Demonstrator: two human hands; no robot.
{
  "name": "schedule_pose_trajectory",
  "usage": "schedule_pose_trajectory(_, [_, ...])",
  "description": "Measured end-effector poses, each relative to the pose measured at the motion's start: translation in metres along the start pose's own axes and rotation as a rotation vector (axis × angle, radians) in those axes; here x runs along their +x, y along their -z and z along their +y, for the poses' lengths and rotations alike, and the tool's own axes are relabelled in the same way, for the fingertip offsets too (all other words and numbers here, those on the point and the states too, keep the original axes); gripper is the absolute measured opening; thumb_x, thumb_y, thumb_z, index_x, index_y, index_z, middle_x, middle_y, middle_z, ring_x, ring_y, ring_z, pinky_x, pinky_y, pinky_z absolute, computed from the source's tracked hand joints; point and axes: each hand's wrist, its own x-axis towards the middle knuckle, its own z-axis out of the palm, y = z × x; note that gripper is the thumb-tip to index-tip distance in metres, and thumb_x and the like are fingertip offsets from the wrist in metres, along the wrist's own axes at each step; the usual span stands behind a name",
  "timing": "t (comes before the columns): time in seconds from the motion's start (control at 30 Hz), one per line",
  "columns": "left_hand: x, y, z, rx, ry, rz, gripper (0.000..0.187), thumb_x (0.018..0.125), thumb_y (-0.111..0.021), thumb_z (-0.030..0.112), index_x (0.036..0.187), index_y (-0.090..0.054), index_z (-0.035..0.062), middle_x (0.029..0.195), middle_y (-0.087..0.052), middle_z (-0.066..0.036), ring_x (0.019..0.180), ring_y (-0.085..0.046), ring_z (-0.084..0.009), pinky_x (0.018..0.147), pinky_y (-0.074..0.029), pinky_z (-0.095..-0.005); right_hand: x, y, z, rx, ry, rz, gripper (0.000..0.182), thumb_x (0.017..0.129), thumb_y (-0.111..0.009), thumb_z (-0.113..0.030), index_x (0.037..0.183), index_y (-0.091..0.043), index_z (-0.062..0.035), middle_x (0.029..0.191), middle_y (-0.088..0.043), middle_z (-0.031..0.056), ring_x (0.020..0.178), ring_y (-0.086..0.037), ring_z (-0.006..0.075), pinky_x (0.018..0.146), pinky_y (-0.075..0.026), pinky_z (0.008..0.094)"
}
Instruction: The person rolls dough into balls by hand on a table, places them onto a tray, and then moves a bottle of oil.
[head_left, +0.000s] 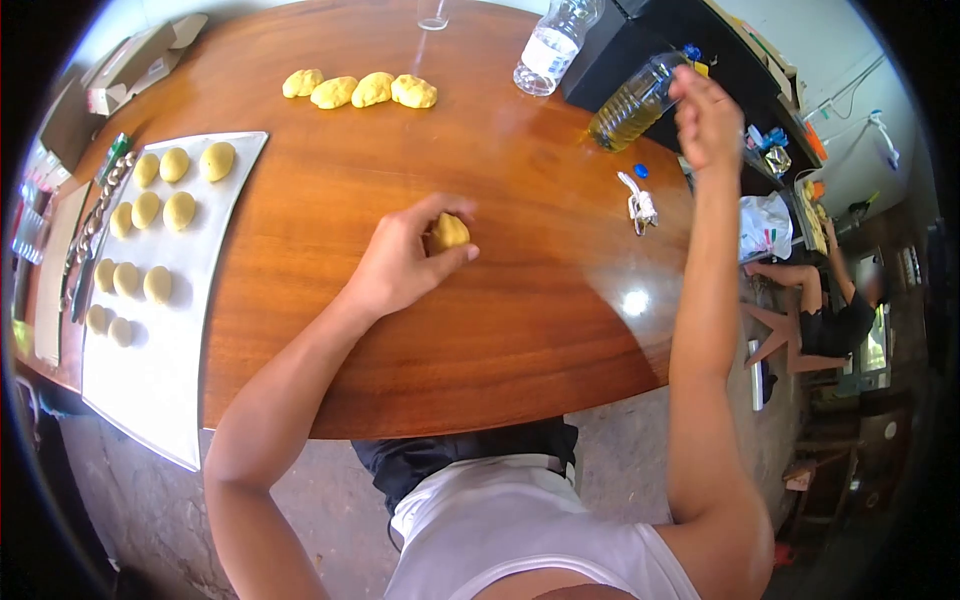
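Observation:
Near the middle of the wooden table (480, 330), my left hand (400, 255) curls around a yellow dough ball (450, 232), its thumb and fingers on either side of it. My right hand (708, 125) is raised at the upper right with bent fingers, slightly blurred, beside the top of a clear bottle of yellow oil (632, 108). Whether those fingers touch the bottle's neck or hold something is hidden. Several rough dough lumps (372, 90) lie in a row at the back. Rows of smooth dough balls (145, 210) rest on a metal tray (160, 370) at the left.
Behind the oil stands a clear labelled bottle (550, 55). A blue cap (641, 171) and a crumpled white item (638, 204) lie near the right edge. A glass (433, 15) stands at the back, cardboard boxes (140, 65) at the left. Another person (835, 315) sits at the right.

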Motion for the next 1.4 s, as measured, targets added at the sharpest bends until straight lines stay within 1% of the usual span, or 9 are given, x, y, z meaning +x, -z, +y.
schedule_pose_trajectory(0.17, [-0.006, -0.008, 0.000, 0.440, -0.345, -0.117, 0.061, 0.095, -0.076, 0.024, 0.147, -0.054, 0.0027, 0.144, -0.061, -0.018, 0.134, -0.055, -0.0346, 0.113, -0.044, -0.0435, -0.106, -0.047, 0.064, 0.381, -0.508, -0.131, 0.039, 0.103, -0.070, -0.026, 0.070, -0.050, -0.0168, 0.058, -0.042, -0.0048, 0.046, -0.039, 0.0072, 0.044, -0.028, 0.0256])
schedule_pose_trajectory(0.27, [-0.016, -0.029, 0.037, 0.008, -0.360, 0.087, 0.071, 0.107, -0.055, 0.045, 0.161, -0.037, 0.0028, 0.164, -0.039, -0.019, 0.154, -0.032, -0.0344, 0.126, -0.027, -0.0442, -0.205, -0.106, 0.038, 0.031, 0.069, -0.366, 0.036, 0.110, -0.055, -0.029, 0.121, -0.069, 0.0022, 0.117, -0.073, 0.0157, 0.113, -0.068, 0.0247, 0.107, -0.049, 0.0397])
schedule_pose_trajectory(0.4, [-0.045, -0.064, 0.071, -0.636, -0.235, 0.269, 0.070, 0.116, -0.016, 0.048, 0.169, -0.014, 0.0013, 0.178, -0.010, -0.015, 0.164, -0.003, -0.0282, 0.132, -0.001, -0.0394, -0.281, -0.164, 0.011, 0.023, 0.297, -0.605, 0.083, 0.113, -0.027, -0.052, 0.165, -0.006, 0.0088, 0.175, -0.001, 0.0282, 0.163, 0.003, 0.0415, 0.131, -0.001, 0.0494])
schedule_pose_trajectory(0.57, [-0.076, -0.077, 0.100, -1.208, 0.175, 0.417, 0.087, 0.110, -0.014, 0.067, 0.168, -0.020, 0.0012, 0.177, -0.015, -0.011, 0.164, -0.006, -0.0274, 0.133, -0.001, -0.0413, -0.294, -0.164, 0.011, 0.191, 0.037, -0.619, 0.088, 0.111, -0.021, -0.061, 0.167, 0.007, 0.0015, 0.177, 0.012, 0.0158, 0.163, 0.012, 0.0321, 0.130, 0.004, 0.0478])
schedule_pose_trajectory(0.67, [-0.080, -0.070, 0.062, -0.438, -0.160, 0.401, 0.092, 0.109, -0.007, 0.068, 0.168, -0.008, -0.0025, 0.178, -0.003, -0.016, 0.164, 0.004, -0.0322, 0.131, 0.004, -0.0430, -0.311, -0.170, 0.003, 0.165, 0.250, -0.647, 0.075, 0.116, -0.021, -0.046, 0.168, 0.004, 0.0012, 0.177, 0.003, 0.0199, 0.164, 0.010, 0.0285, 0.131, 0.002, 0.0424])
schedule_pose_trajectory(0.83, [-0.105, -0.084, 0.058, -0.468, -0.140, 0.199, 0.088, 0.110, -0.022, 0.064, 0.161, -0.032, -0.0069, 0.169, -0.032, -0.021, 0.157, -0.027, -0.0314, 0.128, -0.019, -0.0454, -0.224, -0.148, 0.064, 0.033, 0.035, -0.367, 0.062, 0.114, -0.033, -0.042, 0.165, -0.032, -0.0048, 0.168, -0.029, 0.0313, 0.156, -0.028, 0.0452, 0.128, -0.024, 0.0470])
schedule_pose_trajectory(1.03, [-0.054, -0.003, 0.052, 0.002, -0.146, 0.497, 0.028, 0.106, -0.060, 0.022, 0.117, -0.072, -0.0011, 0.116, -0.072, -0.012, 0.107, -0.066, -0.0197, 0.098, -0.051, -0.0351, -0.212, -0.124, 0.074, -0.583, 0.508, -0.873, 0.034, 0.092, -0.070, -0.002, 0.125, -0.070, -0.0055, 0.122, -0.067, 0.0234, 0.119, -0.062, 0.0443, 0.101, -0.052, 0.0489])
schedule_pose_trajectory(1.27, [0.024, 0.032, -0.006, 0.175, -0.144, 0.420, 0.019, 0.098, -0.070, 0.016, 0.102, -0.073, -0.0021, 0.093, -0.075, -0.017, 0.086, -0.073, -0.0261, 0.079, -0.058, -0.0392, -0.217, -0.108, 0.070, -0.741, 0.494, -0.928, 0.023, 0.086, -0.076, -0.014, 0.099, -0.062, -0.0011, 0.124, -0.056, 0.0267, 0.120, -0.053, 0.0454, 0.105, -0.044, 0.0555])
schedule_pose_trajectory(1.4, [0.020, 0.031, -0.028, 0.247, -0.335, 0.332, 0.017, 0.096, -0.069, 0.016, 0.101, -0.072, -0.0008, 0.095, -0.073, -0.019, 0.085, -0.072, -0.0336, 0.078, -0.058, -0.0437, -0.194, -0.151, 0.096, -0.918, 0.604, -0.826, 0.052, 0.097, -0.066, -0.027, 0.135, -0.058, 0.0065, 0.150, -0.045, 0.0355, 0.141, -0.041, 0.0540, 0.120, -0.033, 0.0592])
